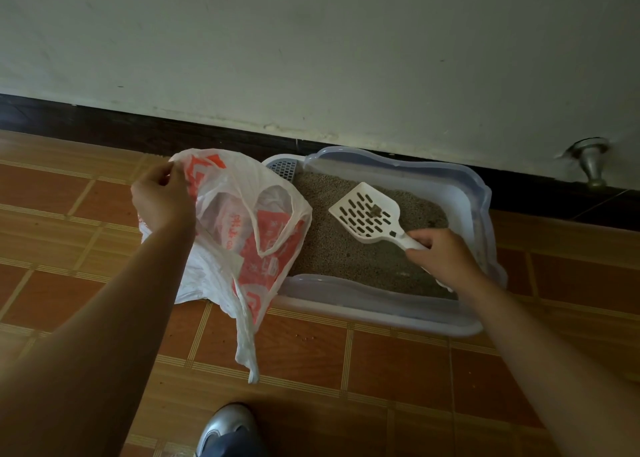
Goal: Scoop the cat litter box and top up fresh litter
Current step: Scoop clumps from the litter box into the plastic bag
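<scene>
Item one, the scoop [367,214]: white slotted plastic, right of centre in the frame, raised over the litter [332,248] with a small dark clump [375,210] on its blade. We judge it light and stiff, best held by the handle, which is where our right hand [443,255] grips it, fingers curled round the shaft. The clump looks loose and crumbly, so a level blade would matter in carrying it across. Item two, the bag [249,234]: thin white film with orange print, left of centre, limp and likely slippery, with no shape of its own. Our left hand [162,200] pinches its rim at the upper left to hold the mouth open, and one handle loop droops toward the bottom of the frame. Item three, the box [381,312]: pale translucent plastic with a wavy rim, centre right, set on the floor against the baseboard [138,130]. With this much litter in it we judge it heavy, and its walls may flex if it is lifted by one edge. A grey slotted piece [284,169] sits in its upper left corner; we cannot tell its use. Surroundings: brown tiled floor [398,370], a few stray grains [304,337] just below the box, a pale wall [311,58], a metal doorstop [592,165] at upper right, a shoe [228,429] at the bottom edge. Obstructions: the bag's right side overlaps the box's left edge, touching or hanging just above it, so the way from scoop to bag mouth is short; the sagging film may fold across the opening. We see no supply of fresh litter.
</scene>
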A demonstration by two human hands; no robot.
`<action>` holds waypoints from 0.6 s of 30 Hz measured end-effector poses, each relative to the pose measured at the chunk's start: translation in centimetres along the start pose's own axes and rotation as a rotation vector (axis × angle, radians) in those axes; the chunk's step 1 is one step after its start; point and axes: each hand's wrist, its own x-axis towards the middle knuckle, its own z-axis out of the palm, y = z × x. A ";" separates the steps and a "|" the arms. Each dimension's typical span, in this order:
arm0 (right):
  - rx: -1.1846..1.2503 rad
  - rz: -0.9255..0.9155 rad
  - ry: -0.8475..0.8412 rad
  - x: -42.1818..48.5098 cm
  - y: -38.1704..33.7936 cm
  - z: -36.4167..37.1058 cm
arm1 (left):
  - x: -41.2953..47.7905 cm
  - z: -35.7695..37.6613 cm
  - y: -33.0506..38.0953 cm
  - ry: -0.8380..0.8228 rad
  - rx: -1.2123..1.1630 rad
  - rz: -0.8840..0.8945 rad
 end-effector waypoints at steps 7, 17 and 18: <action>0.020 -0.051 0.022 -0.2 -1.4 -0.5 | 0.0 -0.4 0.4 -0.020 -0.015 -0.017; -0.152 -0.162 0.031 0.3 -6.0 -1.5 | 0.2 -1.6 0.7 -0.095 -0.053 -0.060; -0.171 -0.176 0.021 0.3 -6.8 -1.5 | 0.3 -1.9 0.7 -0.106 -0.059 -0.069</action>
